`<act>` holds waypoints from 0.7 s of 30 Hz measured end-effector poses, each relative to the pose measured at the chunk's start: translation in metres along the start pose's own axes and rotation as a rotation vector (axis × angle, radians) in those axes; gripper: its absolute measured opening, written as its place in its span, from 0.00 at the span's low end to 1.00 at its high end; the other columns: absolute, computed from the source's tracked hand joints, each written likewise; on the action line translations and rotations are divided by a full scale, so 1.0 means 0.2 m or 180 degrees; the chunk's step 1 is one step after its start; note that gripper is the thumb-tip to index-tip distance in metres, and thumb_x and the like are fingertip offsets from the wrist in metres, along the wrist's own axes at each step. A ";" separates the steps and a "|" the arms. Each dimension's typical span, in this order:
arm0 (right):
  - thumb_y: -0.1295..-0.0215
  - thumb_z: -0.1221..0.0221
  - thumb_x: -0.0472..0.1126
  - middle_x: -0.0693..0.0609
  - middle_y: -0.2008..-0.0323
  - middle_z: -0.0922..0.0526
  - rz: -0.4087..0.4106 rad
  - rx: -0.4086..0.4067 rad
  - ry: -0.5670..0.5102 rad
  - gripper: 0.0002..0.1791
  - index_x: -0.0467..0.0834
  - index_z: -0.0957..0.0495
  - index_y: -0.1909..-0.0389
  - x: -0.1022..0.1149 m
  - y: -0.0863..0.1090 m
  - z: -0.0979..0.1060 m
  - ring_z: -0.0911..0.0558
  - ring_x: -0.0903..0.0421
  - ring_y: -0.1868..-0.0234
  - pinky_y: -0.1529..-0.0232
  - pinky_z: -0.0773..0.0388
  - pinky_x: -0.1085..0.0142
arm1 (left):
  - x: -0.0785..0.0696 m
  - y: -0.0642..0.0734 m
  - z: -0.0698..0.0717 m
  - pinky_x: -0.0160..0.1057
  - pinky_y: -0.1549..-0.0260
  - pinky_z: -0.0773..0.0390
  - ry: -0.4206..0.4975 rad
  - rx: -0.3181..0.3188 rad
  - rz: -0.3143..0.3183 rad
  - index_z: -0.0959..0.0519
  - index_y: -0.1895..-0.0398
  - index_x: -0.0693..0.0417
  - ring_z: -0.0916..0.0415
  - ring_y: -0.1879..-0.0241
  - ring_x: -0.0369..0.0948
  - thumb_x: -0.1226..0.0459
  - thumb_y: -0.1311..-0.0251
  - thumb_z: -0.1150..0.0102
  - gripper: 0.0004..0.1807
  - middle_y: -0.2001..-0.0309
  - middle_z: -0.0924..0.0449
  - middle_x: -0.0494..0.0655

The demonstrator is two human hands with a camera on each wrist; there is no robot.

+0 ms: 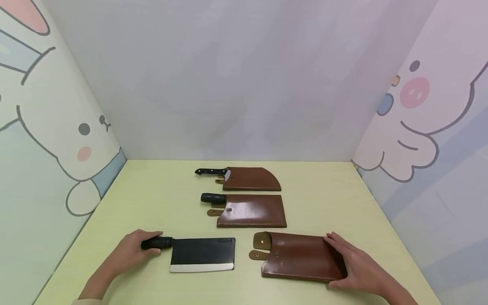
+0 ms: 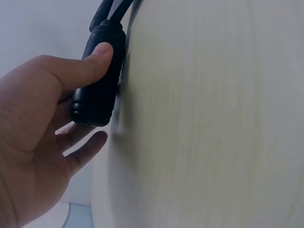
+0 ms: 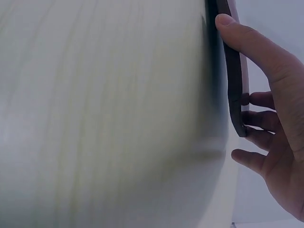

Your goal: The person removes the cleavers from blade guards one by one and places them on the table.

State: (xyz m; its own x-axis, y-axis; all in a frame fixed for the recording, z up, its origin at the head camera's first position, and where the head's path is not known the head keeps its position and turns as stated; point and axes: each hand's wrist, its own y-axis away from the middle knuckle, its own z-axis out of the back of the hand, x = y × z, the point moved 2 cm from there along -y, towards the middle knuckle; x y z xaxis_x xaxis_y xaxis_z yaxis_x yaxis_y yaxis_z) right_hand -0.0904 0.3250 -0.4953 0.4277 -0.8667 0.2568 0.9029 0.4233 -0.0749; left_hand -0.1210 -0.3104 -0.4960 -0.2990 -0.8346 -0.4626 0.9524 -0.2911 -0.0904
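While the left grip [image 1: 129, 250] pinches a cleaver [image 1: 203, 252], the right [image 1: 358, 267] spans a sheath [image 1: 301, 256].

1. Cleaver [image 1: 202, 253]: black handle [image 1: 157, 242], black blade [image 1: 203, 250], silvery edge [image 1: 202, 267].
2. Sheath [image 1: 301, 257] right of the cleaver: glossy reddish brown, olive-brown tabs [image 1: 262, 241].
3. Farthest sheath [image 1: 251, 180], beyond the cleaver: brown.
4. Tabletop [image 1: 152, 212] under the cleaver: pale yellow, faintly streaked.

"The cleaver [image 1: 190, 253] near the front edge of the table [image 1: 324, 212]?"
"Matt black blade [image 1: 206, 250], bright metal cutting edge [image 1: 202, 267], ridged plastic-looking handle [image 1: 162, 242]."
"And the front-edge sheath [image 1: 301, 257]?"
"Glossy, smooth, leather-like."
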 end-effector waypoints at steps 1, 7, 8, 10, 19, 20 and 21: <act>0.63 0.33 0.83 0.42 0.27 0.31 -0.0011 0.0037 -0.0007 0.67 0.43 0.32 0.27 0.00 0.00 0.00 0.25 0.41 0.33 0.50 0.18 0.47 | 0.00 0.00 0.00 0.49 0.57 0.19 0.0019 0.0022 0.0035 0.13 0.46 0.54 0.18 0.54 0.48 0.56 0.51 0.21 0.27 0.54 0.12 0.47; 0.63 0.32 0.82 0.43 0.26 0.32 0.0051 0.0055 -0.0010 0.67 0.43 0.33 0.26 0.00 -0.01 0.01 0.28 0.41 0.30 0.50 0.18 0.46 | -0.04 -0.01 0.02 0.55 0.51 0.20 0.0076 -0.0008 0.0027 0.15 0.43 0.53 0.18 0.49 0.53 0.53 0.45 0.24 0.27 0.49 0.13 0.46; 0.62 0.31 0.81 0.44 0.26 0.32 0.0063 0.0024 -0.0026 0.66 0.43 0.33 0.25 0.00 -0.01 0.02 0.29 0.42 0.29 0.49 0.18 0.46 | -0.04 -0.01 0.02 0.57 0.50 0.21 0.0100 -0.0048 0.0018 0.16 0.43 0.53 0.19 0.47 0.54 0.52 0.43 0.26 0.26 0.47 0.14 0.47; 0.59 0.31 0.79 0.45 0.26 0.32 0.0077 -0.0029 -0.0050 0.63 0.45 0.32 0.25 0.00 -0.03 0.03 0.30 0.44 0.28 0.49 0.18 0.46 | -0.06 -0.03 0.03 0.60 0.48 0.23 0.0137 -0.0105 0.0051 0.17 0.41 0.53 0.21 0.44 0.57 0.50 0.39 0.29 0.26 0.45 0.15 0.48; 0.48 0.28 0.68 0.44 0.26 0.31 0.0175 -0.0240 -0.0117 0.51 0.46 0.29 0.27 0.02 -0.18 0.12 0.33 0.39 0.27 0.46 0.22 0.40 | -0.19 -0.20 0.07 0.66 0.42 0.29 0.0111 -0.0174 0.0185 0.22 0.34 0.54 0.28 0.36 0.62 0.46 0.34 0.35 0.31 0.37 0.21 0.58; 0.47 0.28 0.68 0.44 0.26 0.32 0.0182 -0.0259 -0.0125 0.51 0.46 0.30 0.27 0.03 -0.20 0.13 0.33 0.39 0.27 0.46 0.22 0.40 | -0.20 -0.22 0.07 0.66 0.41 0.29 0.0095 -0.0182 0.0181 0.23 0.33 0.54 0.29 0.35 0.62 0.45 0.34 0.35 0.32 0.36 0.22 0.58; 0.47 0.29 0.69 0.45 0.26 0.32 0.0178 -0.0268 -0.0141 0.51 0.46 0.30 0.27 0.03 -0.22 0.13 0.33 0.39 0.27 0.45 0.23 0.39 | -0.22 -0.24 0.07 0.66 0.41 0.30 0.0076 -0.0189 0.0169 0.24 0.33 0.55 0.29 0.35 0.62 0.45 0.34 0.35 0.33 0.36 0.23 0.58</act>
State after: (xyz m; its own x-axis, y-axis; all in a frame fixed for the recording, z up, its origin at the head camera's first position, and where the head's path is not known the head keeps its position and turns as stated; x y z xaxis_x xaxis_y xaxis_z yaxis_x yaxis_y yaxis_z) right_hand -0.1285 0.3077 -0.4649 0.4768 -0.8290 0.2922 0.8789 0.4454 -0.1705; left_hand -0.1547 -0.2671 -0.4592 -0.2471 -0.8366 -0.4889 0.9690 -0.2179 -0.1168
